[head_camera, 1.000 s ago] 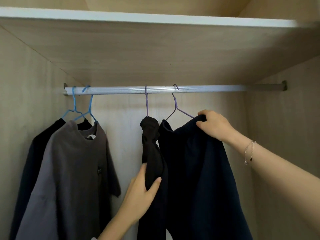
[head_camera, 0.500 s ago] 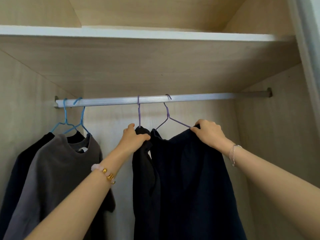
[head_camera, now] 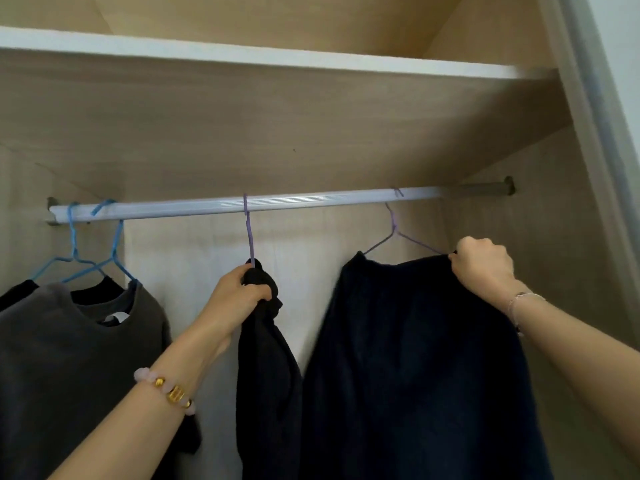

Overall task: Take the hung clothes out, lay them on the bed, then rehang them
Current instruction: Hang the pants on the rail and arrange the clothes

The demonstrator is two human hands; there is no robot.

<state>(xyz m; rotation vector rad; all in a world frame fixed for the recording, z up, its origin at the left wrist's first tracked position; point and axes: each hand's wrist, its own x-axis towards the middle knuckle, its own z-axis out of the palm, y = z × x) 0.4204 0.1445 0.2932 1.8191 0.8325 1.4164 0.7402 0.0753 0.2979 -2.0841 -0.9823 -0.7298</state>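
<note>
Under wardrobe rail [head_camera: 277, 204], left grip [head_camera: 239, 296] clenching black garment [head_camera: 266, 358], right grip [head_camera: 485, 263] pinching navy garment [head_camera: 415, 358]

Both arms raised, reaching fwd. Left hand [head_camera: 242, 292] fisted, grip closed on dark cloth; right hand [head_camera: 485, 265] fisted too, knuckles up, wrist bent.

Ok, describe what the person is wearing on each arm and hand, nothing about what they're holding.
Both forearms are bare, with no sleeves in view. The left wrist carries a beaded bracelet of pale pink round beads with a few gold-coloured beads among them. The right wrist has a thin silver-toned chain bracelet. No rings, gloves or watch are visible on the left hand or the right hand.
</note>
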